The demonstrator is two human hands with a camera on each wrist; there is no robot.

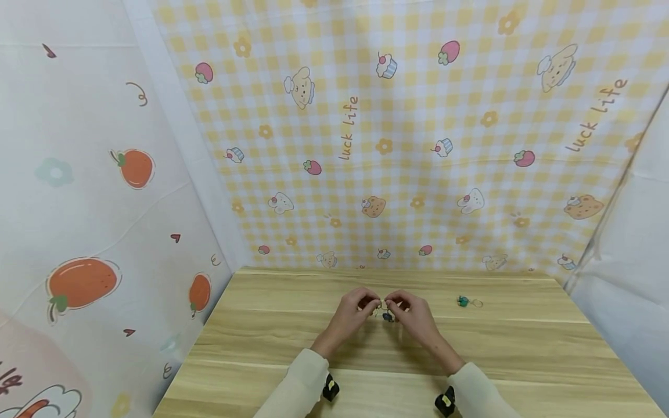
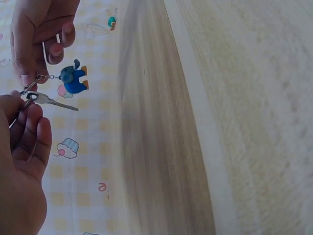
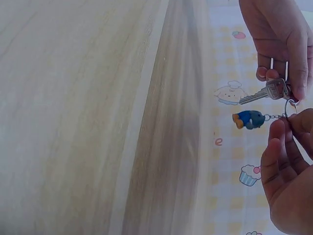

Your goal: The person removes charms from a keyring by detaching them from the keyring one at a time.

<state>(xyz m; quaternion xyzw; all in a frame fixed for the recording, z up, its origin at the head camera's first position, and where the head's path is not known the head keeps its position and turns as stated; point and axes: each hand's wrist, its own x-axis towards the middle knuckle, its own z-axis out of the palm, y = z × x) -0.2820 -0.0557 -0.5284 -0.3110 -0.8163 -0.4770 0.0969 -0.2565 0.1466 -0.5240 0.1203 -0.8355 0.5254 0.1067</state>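
Over a wood-grain counter (image 1: pixel 261 325), a person's left hand (image 1: pixel 351 313) pinches a metal key (image 2: pixel 45 99) by its head while the right hand (image 1: pixel 416 319) pinches a metal ring (image 3: pixel 286 105). A blue animal charm (image 2: pixel 74 80) is joined to the ring by a short chain (image 2: pixel 45 77). Key and ring sit between the 2 hands, apparently raised off the surface; whether the ring passes through the key's hole cannot be made out.

Good handling here would likely mean bracing the ring between thumb and forefinger, turning the key's hole squarely toward the wire and bringing the 2 together with light pressure. If the ring is of the split kind, too small a detail to confirm, a nail at its gap and a slow rotation should serve better than a hard pull. Chain and charm are best left to the side, where they are less likely to snag.

No box, tray or other container shows in the 3 views. A green keychain (image 1: pixel 463 301) lies loose on the counter, to the right of the right hand and well apart from it.
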